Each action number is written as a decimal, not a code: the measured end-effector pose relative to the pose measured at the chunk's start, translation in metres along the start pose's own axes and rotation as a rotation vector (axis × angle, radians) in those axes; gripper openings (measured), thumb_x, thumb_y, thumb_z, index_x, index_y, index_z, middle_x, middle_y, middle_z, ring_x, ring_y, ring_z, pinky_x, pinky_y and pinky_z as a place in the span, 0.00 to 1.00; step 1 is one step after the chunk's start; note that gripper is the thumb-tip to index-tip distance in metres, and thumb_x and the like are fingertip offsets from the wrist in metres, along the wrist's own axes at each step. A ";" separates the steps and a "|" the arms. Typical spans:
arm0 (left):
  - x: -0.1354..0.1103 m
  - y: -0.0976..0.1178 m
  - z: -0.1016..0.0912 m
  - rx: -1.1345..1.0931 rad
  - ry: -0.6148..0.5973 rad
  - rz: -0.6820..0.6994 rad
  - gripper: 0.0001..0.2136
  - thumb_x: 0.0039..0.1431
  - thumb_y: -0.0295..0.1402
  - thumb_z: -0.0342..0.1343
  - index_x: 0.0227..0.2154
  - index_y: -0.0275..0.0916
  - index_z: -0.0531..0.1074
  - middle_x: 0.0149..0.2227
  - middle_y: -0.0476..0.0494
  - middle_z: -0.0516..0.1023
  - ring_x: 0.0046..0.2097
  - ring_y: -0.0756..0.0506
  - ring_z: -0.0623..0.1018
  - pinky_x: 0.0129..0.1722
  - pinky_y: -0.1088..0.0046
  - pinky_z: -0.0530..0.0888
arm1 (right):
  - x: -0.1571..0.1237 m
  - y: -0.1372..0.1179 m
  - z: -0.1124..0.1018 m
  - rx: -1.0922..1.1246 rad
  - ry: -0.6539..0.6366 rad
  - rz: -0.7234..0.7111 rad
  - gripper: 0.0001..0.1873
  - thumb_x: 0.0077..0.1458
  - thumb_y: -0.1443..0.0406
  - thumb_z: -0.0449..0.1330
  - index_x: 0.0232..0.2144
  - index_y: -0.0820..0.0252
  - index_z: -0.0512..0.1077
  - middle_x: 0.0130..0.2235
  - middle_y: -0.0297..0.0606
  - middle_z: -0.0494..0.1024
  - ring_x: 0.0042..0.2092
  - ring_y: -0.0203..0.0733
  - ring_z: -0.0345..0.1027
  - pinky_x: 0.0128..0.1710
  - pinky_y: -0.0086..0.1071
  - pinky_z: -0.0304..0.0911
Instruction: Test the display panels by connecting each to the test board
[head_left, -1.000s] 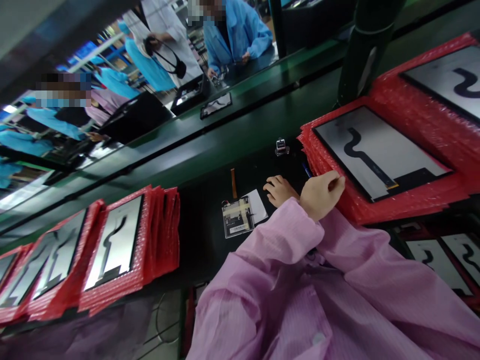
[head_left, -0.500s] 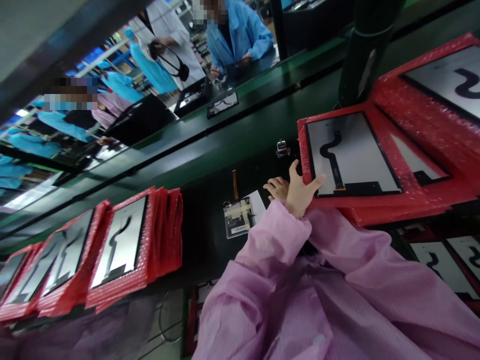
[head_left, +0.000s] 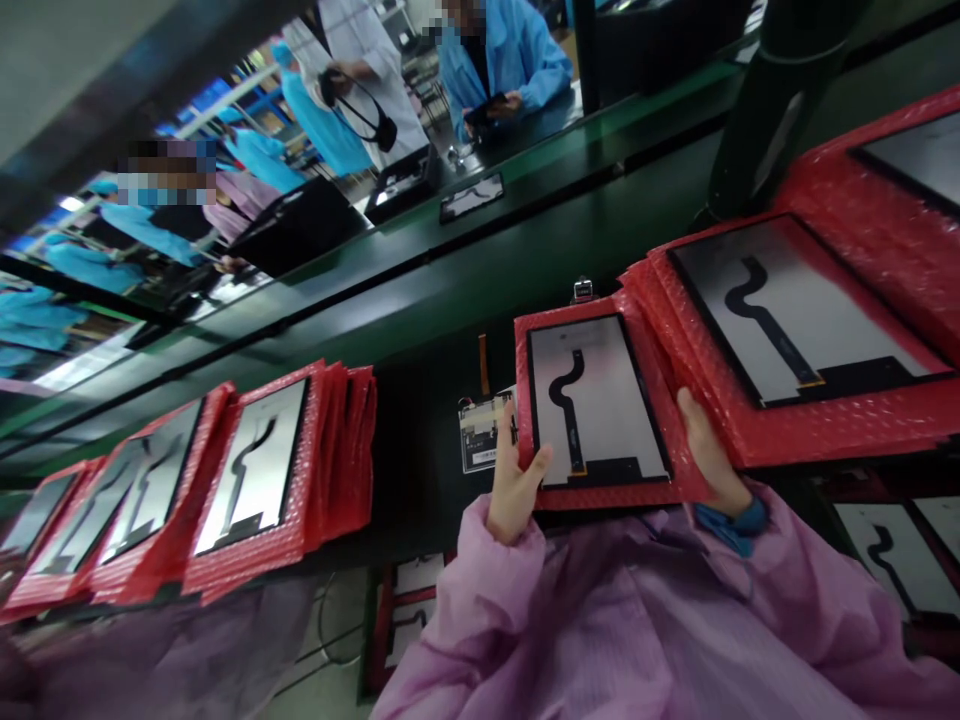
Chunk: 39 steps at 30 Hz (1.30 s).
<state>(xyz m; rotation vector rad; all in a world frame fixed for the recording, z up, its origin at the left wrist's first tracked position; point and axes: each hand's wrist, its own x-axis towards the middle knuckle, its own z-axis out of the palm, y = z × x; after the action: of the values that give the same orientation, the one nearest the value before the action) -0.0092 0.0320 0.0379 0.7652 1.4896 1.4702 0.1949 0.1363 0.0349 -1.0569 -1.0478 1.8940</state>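
Between my hands is a display panel (head_left: 607, 400) with a dark curved flex cable, lying on red bubble wrap (head_left: 592, 497). My left hand (head_left: 517, 475) grips its left edge, thumb on the front and fingers along the side. At the right edge, my right hand (head_left: 711, 455) holds the wrap, its fingers partly hidden behind it. Partly covered by my left hand and the panel is a small circuit board (head_left: 478, 440) with an orange ribbon cable (head_left: 483, 365). Right of my right hand, another display panel (head_left: 810, 310) tops a stack in red wrap.
Stacks of wrapped panels (head_left: 251, 460) stand on the left of the dark bench. A small metal fixture (head_left: 583, 290) sits behind the held panel. A green post (head_left: 772, 120) rises at back right. Across the bench, a person in blue (head_left: 510, 60) handles a dark object. Trays hold panels (head_left: 885, 550) below right.
A wrapped panel has come off the right stack, moving left and toward me. My hands, close together before, are now apart on its two sides. The person in blue now holds a dark object.
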 end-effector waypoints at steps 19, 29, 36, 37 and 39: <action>0.094 0.024 -0.047 1.210 0.397 0.398 0.16 0.67 0.36 0.52 0.51 0.32 0.73 0.51 0.31 0.77 0.54 0.35 0.74 0.55 0.55 0.73 | 0.003 0.005 0.008 -1.342 0.191 -0.507 0.30 0.60 0.62 0.55 0.62 0.74 0.64 0.60 0.62 0.68 0.62 0.64 0.63 0.63 0.59 0.61; 0.154 0.002 -0.064 0.667 0.343 0.384 0.27 0.49 0.15 0.54 0.53 0.38 0.64 0.33 0.50 0.73 0.41 0.46 0.76 0.49 0.63 0.73 | 0.066 -0.028 0.055 -1.623 -0.261 -0.644 0.32 0.63 0.60 0.55 0.63 0.77 0.62 0.63 0.64 0.66 0.66 0.65 0.58 0.65 0.57 0.59; 0.158 0.005 -0.072 0.106 0.303 0.425 0.25 0.60 0.35 0.63 0.58 0.43 0.61 0.37 0.49 0.78 0.39 0.50 0.79 0.45 0.72 0.74 | 0.088 -0.006 0.044 -1.604 -0.354 -0.576 0.46 0.60 0.52 0.61 0.69 0.76 0.52 0.70 0.62 0.54 0.72 0.64 0.46 0.70 0.56 0.50; 0.158 0.007 -0.071 0.119 0.295 0.446 0.23 0.62 0.40 0.62 0.57 0.44 0.63 0.36 0.49 0.78 0.38 0.51 0.79 0.44 0.72 0.75 | 0.087 -0.006 0.043 -1.595 -0.352 -0.574 0.46 0.60 0.52 0.61 0.69 0.76 0.52 0.70 0.62 0.53 0.72 0.63 0.46 0.71 0.55 0.50; 0.155 0.010 -0.071 0.165 0.259 0.485 0.19 0.65 0.48 0.57 0.52 0.43 0.68 0.33 0.50 0.77 0.34 0.51 0.77 0.40 0.73 0.74 | 0.086 -0.006 0.043 -1.579 -0.349 -0.566 0.46 0.60 0.53 0.62 0.69 0.75 0.53 0.70 0.61 0.54 0.72 0.62 0.45 0.71 0.55 0.48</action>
<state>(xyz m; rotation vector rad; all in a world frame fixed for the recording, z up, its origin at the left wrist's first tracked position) -0.1394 0.1408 0.0160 1.1287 1.7129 1.8766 0.1226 0.1995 0.0284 -0.9132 -2.8117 0.5160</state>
